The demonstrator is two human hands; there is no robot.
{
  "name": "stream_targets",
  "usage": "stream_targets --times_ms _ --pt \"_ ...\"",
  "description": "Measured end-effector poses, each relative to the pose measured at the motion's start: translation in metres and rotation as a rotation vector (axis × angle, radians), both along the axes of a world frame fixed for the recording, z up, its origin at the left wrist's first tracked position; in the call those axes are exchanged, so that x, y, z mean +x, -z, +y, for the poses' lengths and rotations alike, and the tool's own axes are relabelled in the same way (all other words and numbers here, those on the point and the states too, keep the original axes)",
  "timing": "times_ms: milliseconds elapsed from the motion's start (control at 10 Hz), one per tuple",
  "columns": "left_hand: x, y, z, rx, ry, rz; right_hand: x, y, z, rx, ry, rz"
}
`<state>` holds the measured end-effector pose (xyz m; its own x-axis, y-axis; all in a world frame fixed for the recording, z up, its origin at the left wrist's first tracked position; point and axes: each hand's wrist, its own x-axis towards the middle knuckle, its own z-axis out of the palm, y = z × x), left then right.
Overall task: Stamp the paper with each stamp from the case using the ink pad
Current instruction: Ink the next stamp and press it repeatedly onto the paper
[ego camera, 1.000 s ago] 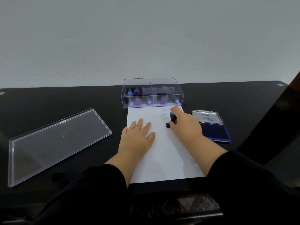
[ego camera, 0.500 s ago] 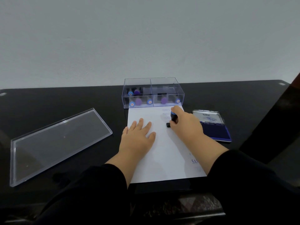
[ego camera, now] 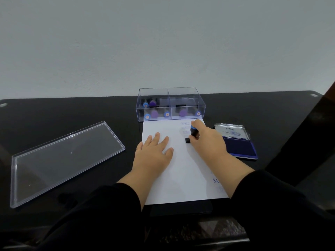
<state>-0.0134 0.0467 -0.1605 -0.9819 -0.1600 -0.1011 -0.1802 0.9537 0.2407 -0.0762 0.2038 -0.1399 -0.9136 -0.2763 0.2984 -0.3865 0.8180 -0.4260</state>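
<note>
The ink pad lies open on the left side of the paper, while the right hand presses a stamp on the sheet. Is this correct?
Not quite. The head view shows the ink pad open on the right side of the paper, not the left. The right hand does press a stamp on the sheet.

Sleeves: long and black on both arms, plain dark cloth with no print, stripe or logo to be seen.
Left sleeve (ego camera: 101,212): loose and wide, ending well above the wrist in a soft rounded hem, so the forearm is bare.
Right sleeve (ego camera: 272,201): same black cloth, hem also high on the forearm, bulky with broad folds.
Left hand (ego camera: 154,156): bare, no glove, ring, watch or band visible.
Right hand (ego camera: 208,140): bare, no jewellery visible on the back or wrist.
Nails: too small to tell.
Rest of the body: out of view below the sleeves.
</note>
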Motion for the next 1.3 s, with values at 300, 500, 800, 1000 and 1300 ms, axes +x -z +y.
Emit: stream_targets --times_ms 300,500,800,1000,1300 --pt "0.0 0.0 0.0 0.014 -0.002 0.004 -0.002 0.0 -0.002 -0.001 0.007 -0.019" --pt "0.0 -0.001 0.001 0.009 -0.004 -0.02 -0.001 -0.001 -0.001 0.031 -0.002 -0.016" --pt "-0.001 -0.002 0.001 0.0 -0.001 -0.044 0.003 -0.005 0.0 0.016 0.001 -0.042" --pt "-0.001 -0.003 0.0 -0.008 0.004 -0.043 0.006 -0.009 -0.001 -0.057 -0.013 -0.075" --pt "0.0 0.002 -0.001 0.004 0.004 0.014 0.007 -0.017 0.025 -0.87 0.145 -0.145"
